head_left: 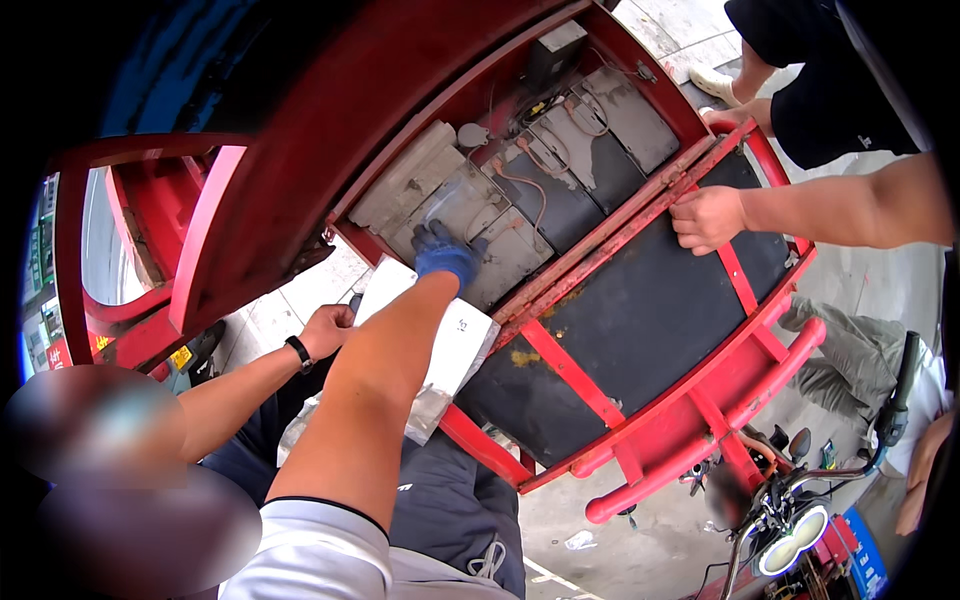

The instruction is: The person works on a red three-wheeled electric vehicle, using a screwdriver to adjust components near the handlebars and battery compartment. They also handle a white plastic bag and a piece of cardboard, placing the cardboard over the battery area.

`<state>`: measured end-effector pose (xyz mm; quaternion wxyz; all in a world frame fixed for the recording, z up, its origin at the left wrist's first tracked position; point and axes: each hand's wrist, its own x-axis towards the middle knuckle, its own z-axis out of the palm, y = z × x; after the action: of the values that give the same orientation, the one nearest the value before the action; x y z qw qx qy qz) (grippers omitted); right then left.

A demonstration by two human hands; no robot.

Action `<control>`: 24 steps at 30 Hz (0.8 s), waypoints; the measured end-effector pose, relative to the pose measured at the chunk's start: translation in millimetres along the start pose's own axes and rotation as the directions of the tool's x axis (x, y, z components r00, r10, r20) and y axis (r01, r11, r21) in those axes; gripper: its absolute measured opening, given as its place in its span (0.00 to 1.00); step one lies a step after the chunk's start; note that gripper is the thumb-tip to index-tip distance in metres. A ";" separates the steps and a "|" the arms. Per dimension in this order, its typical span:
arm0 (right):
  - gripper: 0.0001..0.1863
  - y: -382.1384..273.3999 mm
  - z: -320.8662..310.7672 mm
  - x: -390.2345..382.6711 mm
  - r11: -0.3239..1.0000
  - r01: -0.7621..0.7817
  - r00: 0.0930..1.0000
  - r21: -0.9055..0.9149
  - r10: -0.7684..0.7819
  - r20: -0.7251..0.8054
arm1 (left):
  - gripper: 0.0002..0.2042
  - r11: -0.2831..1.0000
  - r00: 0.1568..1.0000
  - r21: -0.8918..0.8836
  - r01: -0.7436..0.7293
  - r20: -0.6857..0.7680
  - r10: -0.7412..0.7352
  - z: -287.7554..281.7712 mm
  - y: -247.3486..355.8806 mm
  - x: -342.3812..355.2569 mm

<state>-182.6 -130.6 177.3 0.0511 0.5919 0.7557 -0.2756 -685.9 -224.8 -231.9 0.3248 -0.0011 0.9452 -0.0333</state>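
Observation:
My left hand (448, 258), in a blue glove, reaches into an open red metal compartment (352, 200) with its fingers spread on a worn grey battery (410, 185). To its right are more dark batteries (560, 215) with orange wires, and above them a small black box (555, 50). A white carton (465, 350) in plastic lies under my forearm. Left of it is a co-worker's bare hand (325, 330) with a black wristband. Another person's hand (705, 215) grips the hinged edge of the black lid panel (640, 330). My right hand is out of view.
A red vehicle body (260, 130) rises at the left. A person in dark shorts (820, 110) stands at the upper right, grey-trousered legs (840, 360) are at the right, and a motorbike with handlebars (800, 530) stands at the lower right, beyond a red tubular bar (760, 400).

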 end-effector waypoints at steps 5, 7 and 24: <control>0.21 -24.8 0.8 10.9 0.987 0.086 0.996 -0.133 -0.085 0.011 | 0.46 0.974 0.977 0.080 -0.210 -0.003 0.211 -32.5 4.9 10.3; 0.18 -39.2 0.6 16.3 0.945 0.134 0.988 -0.298 -0.150 -0.032 | 0.46 0.947 0.931 0.051 -0.317 -0.173 0.321 -32.5 2.8 22.2; 0.18 -26.3 2.8 17.1 0.959 0.154 0.988 -0.239 -0.155 0.016 | 0.41 0.801 0.774 0.058 -0.595 -0.226 0.591 -39.6 11.2 36.9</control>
<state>-212.6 -121.0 177.4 0.0994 0.5209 0.8275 -0.1846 -739.1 -212.0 -224.1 0.2055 0.2979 0.9289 0.0787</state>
